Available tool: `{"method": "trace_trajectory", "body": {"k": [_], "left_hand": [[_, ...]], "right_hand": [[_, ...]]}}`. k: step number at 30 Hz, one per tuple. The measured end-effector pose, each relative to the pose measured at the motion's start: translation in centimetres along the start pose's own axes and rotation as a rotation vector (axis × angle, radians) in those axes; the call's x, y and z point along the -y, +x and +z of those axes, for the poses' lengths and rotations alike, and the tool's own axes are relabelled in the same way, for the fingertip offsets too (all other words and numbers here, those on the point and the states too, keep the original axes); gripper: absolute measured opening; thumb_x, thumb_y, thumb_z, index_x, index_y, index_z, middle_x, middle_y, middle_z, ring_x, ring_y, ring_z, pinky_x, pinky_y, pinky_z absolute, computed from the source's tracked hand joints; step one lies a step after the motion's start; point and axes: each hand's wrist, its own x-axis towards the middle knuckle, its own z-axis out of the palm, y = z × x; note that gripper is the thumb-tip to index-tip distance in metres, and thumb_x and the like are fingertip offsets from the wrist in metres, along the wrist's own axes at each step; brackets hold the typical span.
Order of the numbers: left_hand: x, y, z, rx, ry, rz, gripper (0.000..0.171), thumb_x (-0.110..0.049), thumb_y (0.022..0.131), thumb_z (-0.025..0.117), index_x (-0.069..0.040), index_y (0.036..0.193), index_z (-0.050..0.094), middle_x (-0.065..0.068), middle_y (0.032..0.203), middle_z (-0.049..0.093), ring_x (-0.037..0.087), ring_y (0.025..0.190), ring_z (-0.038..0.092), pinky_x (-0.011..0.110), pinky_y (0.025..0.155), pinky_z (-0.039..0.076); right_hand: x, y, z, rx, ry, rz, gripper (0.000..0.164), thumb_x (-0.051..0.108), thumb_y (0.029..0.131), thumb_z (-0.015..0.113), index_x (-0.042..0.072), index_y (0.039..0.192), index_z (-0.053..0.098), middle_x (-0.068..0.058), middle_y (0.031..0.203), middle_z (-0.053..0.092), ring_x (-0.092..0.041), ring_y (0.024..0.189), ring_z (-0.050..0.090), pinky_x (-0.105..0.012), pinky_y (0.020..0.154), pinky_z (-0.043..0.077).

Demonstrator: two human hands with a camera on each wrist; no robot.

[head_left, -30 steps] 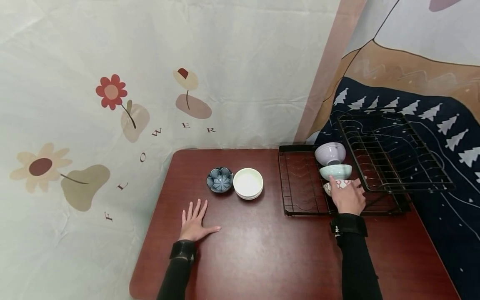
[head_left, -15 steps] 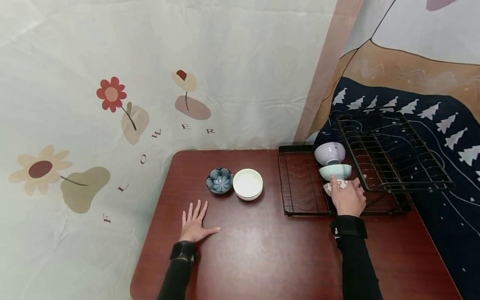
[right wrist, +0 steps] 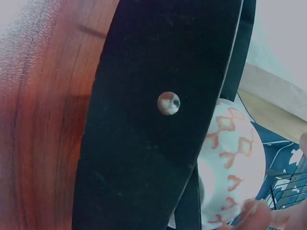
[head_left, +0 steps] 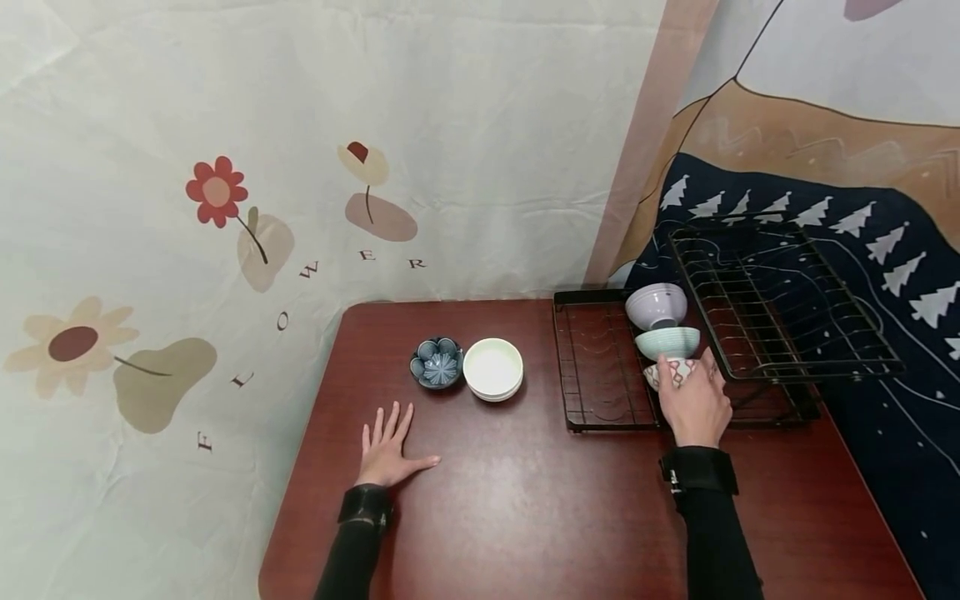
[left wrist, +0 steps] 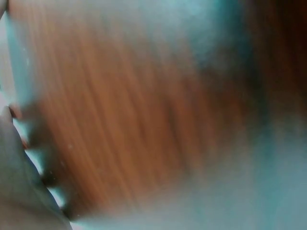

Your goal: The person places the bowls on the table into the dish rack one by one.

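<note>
A white bowl with a reddish lattice pattern (head_left: 675, 372) is tilted on its side in the lower tier of a black wire dish rack (head_left: 566, 367). My right hand (head_left: 696, 408) grips it, thumb on one side and fingers on the other. The right wrist view shows the patterned bowl (right wrist: 232, 163) large, partly behind a black strap. Just behind it stand a pale green ribbed bowl (head_left: 667, 342) and a lilac bowl (head_left: 656, 307), also tilted. My left hand (head_left: 384, 460) rests palm down on the table with fingers spread, holding nothing.
On the brown table (head_left: 525, 500) sit a dark blue flower-shaped bowl (head_left: 437, 364) and, beside it, a cream bowl (head_left: 492, 367) that looks stacked on another. The rack's upper tier (head_left: 783, 292) overhangs its right side. A printed cloth (head_left: 487, 150) hangs behind.
My right hand has drawn slightly back toward me, still holding the patterned bowl, and more of its pattern shows. The left hand stays put. The head view has shifted slightly.
</note>
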Motion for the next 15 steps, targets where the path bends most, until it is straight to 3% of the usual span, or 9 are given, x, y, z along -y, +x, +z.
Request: {"method": "trace_trajectory", "body": {"k": [4, 7, 10, 12, 15], "left_hand": [[0.1, -0.1, -0.1, -0.007, -0.009, -0.005, 0.133, -0.079, 0.076, 0.084, -0.022, 0.178, 0.022, 0.015, 0.188, 0.009, 0.047, 0.174, -0.004, 0.076, 0.135, -0.005], [0.2, -0.1, -0.1, -0.011, 0.001, -0.010, 0.133, -0.080, 0.076, 0.084, -0.022, 0.178, 0.022, 0.014, 0.188, 0.009, 0.047, 0.174, -0.004, 0.075, 0.135, -0.005], [0.2, 0.0, -0.1, -0.010, 0.020, -0.008, 0.132, -0.081, 0.076, 0.083, -0.023, 0.179, 0.022, 0.014, 0.188, 0.009, 0.046, 0.174, -0.003, 0.075, 0.136, -0.004], [0.2, 0.0, -0.1, -0.010, 0.012, -0.001, 0.133, -0.081, 0.076, 0.083, -0.022, 0.178, 0.022, 0.014, 0.188, 0.010, 0.047, 0.174, -0.003, 0.075, 0.135, -0.004], [0.0, 0.0, 0.0, -0.014, -0.001, 0.007, 0.133, -0.080, 0.076, 0.084, -0.021, 0.178, 0.024, 0.016, 0.188, 0.011, 0.048, 0.174, -0.002, 0.077, 0.135, -0.004]], "right_hand": [[-0.2, -0.8, 0.0, -0.060, 0.005, -0.081, 0.088, 0.055, 0.108, 0.060, 0.000, 0.172, 0.033, -0.033, 0.169, 0.046, -0.072, 0.105, 0.060, -0.080, 0.086, 0.048], [-0.4, -1.5, 0.2, -0.130, 0.016, -0.189, 0.081, 0.046, 0.106, 0.069, 0.002, 0.168, 0.042, -0.030, 0.166, 0.050, -0.068, 0.090, 0.062, -0.076, 0.075, 0.049], [-0.9, -2.4, 0.4, -0.166, 0.033, -0.313, 0.077, 0.038, 0.103, 0.074, 0.006, 0.167, 0.046, -0.027, 0.163, 0.051, -0.062, 0.101, 0.064, -0.073, 0.073, 0.050], [-1.4, -3.0, 0.5, -0.161, 0.043, -0.392, 0.077, 0.038, 0.103, 0.075, 0.008, 0.167, 0.047, -0.027, 0.162, 0.050, -0.059, 0.117, 0.063, -0.070, 0.073, 0.051], [-2.3, -3.7, 0.6, -0.108, 0.036, -0.505, 0.080, 0.057, 0.108, 0.064, 0.010, 0.169, 0.044, -0.026, 0.166, 0.046, -0.054, 0.140, 0.052, -0.070, 0.092, 0.051]]}}
